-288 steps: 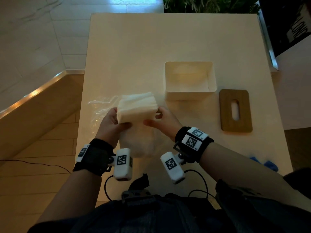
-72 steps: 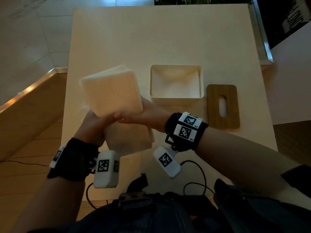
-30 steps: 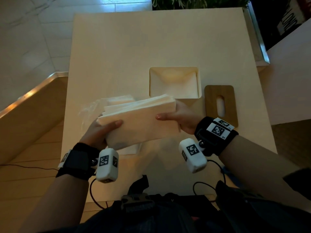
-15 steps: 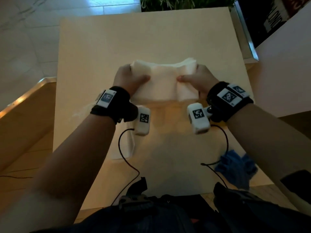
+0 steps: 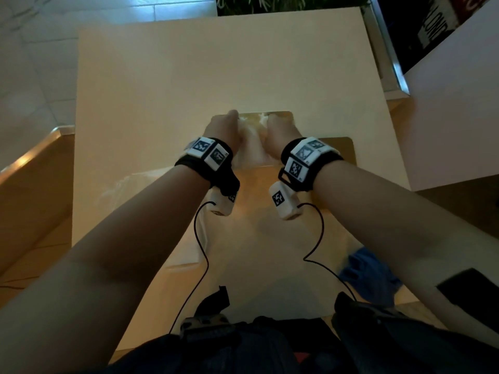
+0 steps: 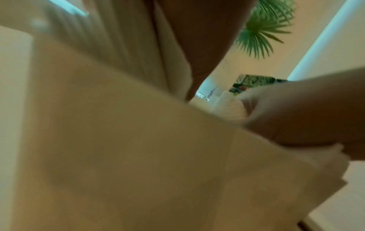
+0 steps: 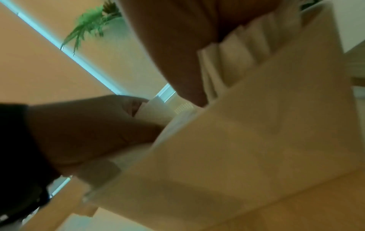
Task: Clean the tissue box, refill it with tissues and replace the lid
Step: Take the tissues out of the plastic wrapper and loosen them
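The white tissue box [image 5: 279, 113] stands mid-table, mostly hidden behind my two hands. My left hand [image 5: 223, 128] and right hand [image 5: 280, 130] sit side by side over its opening and grip a stack of white tissues [image 5: 251, 143] that is partly down inside the box. In the right wrist view the folded tissue edges [image 7: 247, 51] stick up above the box wall [image 7: 256, 140], with my right thumb against them. The left wrist view shows the tissues [image 6: 122, 46] above the box side [image 6: 138, 156]. The wooden lid [image 5: 344, 153] lies flat just right of the box.
A crumpled clear wrapper [image 5: 124, 184] lies left of the box and a pale sheet [image 5: 186, 252] sits nearer me. A blue cloth [image 5: 370, 271] is at the near right of the table [image 5: 189, 76]. A plant [image 5: 270, 4] stands beyond the far edge.
Over the last second both hands carried the tissue stack forward from the near left to the box and lowered it in. My hands have drawn closer together over the opening.
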Demonstrator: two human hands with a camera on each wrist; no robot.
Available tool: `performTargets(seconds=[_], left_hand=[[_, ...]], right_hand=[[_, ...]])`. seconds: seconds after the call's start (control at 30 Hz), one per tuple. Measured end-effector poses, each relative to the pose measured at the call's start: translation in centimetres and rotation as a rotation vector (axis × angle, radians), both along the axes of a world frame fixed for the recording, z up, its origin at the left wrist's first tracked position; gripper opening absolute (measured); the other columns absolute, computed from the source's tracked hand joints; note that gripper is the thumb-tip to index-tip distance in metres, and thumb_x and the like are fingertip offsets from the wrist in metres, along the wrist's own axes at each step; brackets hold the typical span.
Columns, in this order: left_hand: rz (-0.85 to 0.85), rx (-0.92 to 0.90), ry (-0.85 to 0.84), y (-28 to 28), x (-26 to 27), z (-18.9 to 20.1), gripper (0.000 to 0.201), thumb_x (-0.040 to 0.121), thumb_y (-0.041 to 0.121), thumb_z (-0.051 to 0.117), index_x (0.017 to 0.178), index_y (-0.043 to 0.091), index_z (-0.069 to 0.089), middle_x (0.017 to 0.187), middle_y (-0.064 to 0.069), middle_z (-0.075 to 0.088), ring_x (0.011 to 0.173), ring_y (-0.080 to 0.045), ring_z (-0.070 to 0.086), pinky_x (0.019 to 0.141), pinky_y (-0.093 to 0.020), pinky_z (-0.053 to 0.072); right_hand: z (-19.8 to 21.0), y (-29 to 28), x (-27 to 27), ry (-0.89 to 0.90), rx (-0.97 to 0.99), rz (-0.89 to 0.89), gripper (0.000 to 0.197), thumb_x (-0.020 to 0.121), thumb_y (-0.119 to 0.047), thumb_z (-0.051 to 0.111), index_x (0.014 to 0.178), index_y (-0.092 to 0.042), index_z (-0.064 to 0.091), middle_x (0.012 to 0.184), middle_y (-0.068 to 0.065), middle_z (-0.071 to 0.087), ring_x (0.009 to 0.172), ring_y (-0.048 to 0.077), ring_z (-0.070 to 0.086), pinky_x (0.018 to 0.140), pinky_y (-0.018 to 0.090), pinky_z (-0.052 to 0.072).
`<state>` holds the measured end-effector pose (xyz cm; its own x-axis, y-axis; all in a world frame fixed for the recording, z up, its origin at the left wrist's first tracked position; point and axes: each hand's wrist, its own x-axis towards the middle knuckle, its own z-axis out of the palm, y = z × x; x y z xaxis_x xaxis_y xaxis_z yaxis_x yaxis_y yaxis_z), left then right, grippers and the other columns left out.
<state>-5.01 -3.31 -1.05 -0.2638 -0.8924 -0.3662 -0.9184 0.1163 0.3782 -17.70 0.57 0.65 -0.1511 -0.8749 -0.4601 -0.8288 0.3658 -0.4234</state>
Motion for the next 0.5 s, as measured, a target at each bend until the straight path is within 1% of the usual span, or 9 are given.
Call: performTargets(seconds=[0.07, 0.13, 0.2, 0.27, 0.33, 0.37, 0.4, 0.43, 0.5], left_hand=[[-0.024, 0.015, -0.018, 0.1, -0.2, 0.0, 0.027, 0.090, 0.011, 0.047, 0.115, 0.001, 0.049, 0.115, -0.025, 0.060, 0.102, -0.040, 0.060, 0.076, -0.037, 0.044], [-0.033, 0.011, -0.021, 0.1, 0.1, 0.7, 0.029, 0.090, 0.016, 0.050, 0.113, -0.001, 0.052, 0.116, -0.024, 0.061, 0.107, -0.039, 0.058, 0.082, -0.037, 0.044], [-0.036, -0.059, 0.007, 0.2, 1.2, 1.6, 0.034, 0.088, 0.020, 0.057, 0.114, -0.002, 0.054, 0.119, -0.023, 0.059, 0.111, -0.038, 0.054, 0.089, -0.037, 0.043], [-0.055, -0.202, 0.071, 1.1, 2.6, 2.8, 0.037, 0.085, 0.015, 0.062, 0.119, 0.001, 0.057, 0.125, -0.021, 0.055, 0.115, -0.037, 0.052, 0.096, -0.037, 0.041], [-0.183, -0.315, 0.107, 2.3, 3.5, 3.6, 0.036, 0.086, 0.008, 0.059, 0.122, 0.010, 0.061, 0.135, -0.015, 0.050, 0.124, -0.035, 0.045, 0.103, -0.037, 0.037], [-0.287, -0.322, 0.087, 2.6, 3.5, 3.5, 0.037, 0.087, 0.006, 0.056, 0.122, 0.014, 0.063, 0.140, -0.011, 0.048, 0.129, -0.034, 0.040, 0.107, -0.037, 0.032], [-0.399, -0.293, 0.041, 2.9, 3.3, 3.3, 0.037, 0.089, 0.005, 0.052, 0.122, 0.017, 0.063, 0.143, -0.009, 0.046, 0.132, -0.033, 0.038, 0.110, -0.037, 0.028], [-0.502, -0.244, -0.014, 3.1, 2.9, 2.9, 0.038, 0.091, 0.006, 0.048, 0.123, 0.021, 0.063, 0.143, -0.007, 0.047, 0.132, -0.032, 0.038, 0.113, -0.037, 0.025], [-0.635, -0.149, -0.120, 3.2, 2.0, 1.9, 0.037, 0.094, 0.012, 0.044, 0.122, 0.028, 0.061, 0.138, -0.001, 0.052, 0.125, -0.029, 0.045, 0.109, -0.037, 0.028]], right_hand=[[-0.4, -0.1, 0.3, 0.003, 0.017, -0.003, 0.030, 0.096, -0.010, 0.041, 0.124, -0.001, 0.045, 0.120, 0.019, 0.058, 0.106, 0.033, 0.058, 0.079, 0.035, 0.044], [-0.5, -0.1, 0.2, -0.006, 0.040, -0.003, 0.036, 0.094, -0.008, 0.043, 0.129, 0.001, 0.038, 0.121, 0.020, 0.056, 0.107, 0.033, 0.058, 0.078, 0.035, 0.044], [-0.1, 0.2, -0.5, 0.004, 0.050, 0.021, 0.050, 0.090, -0.007, 0.052, 0.135, 0.001, 0.031, 0.125, 0.020, 0.051, 0.109, 0.033, 0.057, 0.076, 0.032, 0.044], [0.6, 0.5, -1.9, 0.056, -0.022, 0.090, 0.058, 0.086, -0.009, 0.063, 0.133, 0.000, 0.032, 0.127, 0.021, 0.049, 0.113, 0.033, 0.054, 0.078, 0.030, 0.041], [1.6, 1.0, -3.3, 0.113, -0.130, 0.215, 0.061, 0.082, -0.009, 0.067, 0.135, -0.003, 0.035, 0.129, 0.020, 0.047, 0.119, 0.035, 0.048, 0.090, 0.033, 0.040], [2.1, 1.1, -3.9, 0.147, -0.190, 0.298, 0.062, 0.081, -0.008, 0.067, 0.136, -0.007, 0.039, 0.132, 0.019, 0.045, 0.121, 0.035, 0.045, 0.096, 0.036, 0.039], [2.4, 1.2, -4.2, 0.193, -0.233, 0.400, 0.061, 0.080, -0.007, 0.068, 0.135, -0.011, 0.043, 0.135, 0.016, 0.043, 0.123, 0.035, 0.042, 0.100, 0.040, 0.038], [2.6, 1.3, -4.3, 0.252, -0.244, 0.521, 0.059, 0.079, -0.008, 0.068, 0.134, -0.015, 0.047, 0.138, 0.013, 0.042, 0.124, 0.035, 0.040, 0.100, 0.043, 0.038], [2.8, 1.3, -3.9, 0.379, -0.154, 0.729, 0.056, 0.079, -0.013, 0.068, 0.132, -0.024, 0.051, 0.143, 0.007, 0.040, 0.126, 0.033, 0.036, 0.098, 0.045, 0.039]])
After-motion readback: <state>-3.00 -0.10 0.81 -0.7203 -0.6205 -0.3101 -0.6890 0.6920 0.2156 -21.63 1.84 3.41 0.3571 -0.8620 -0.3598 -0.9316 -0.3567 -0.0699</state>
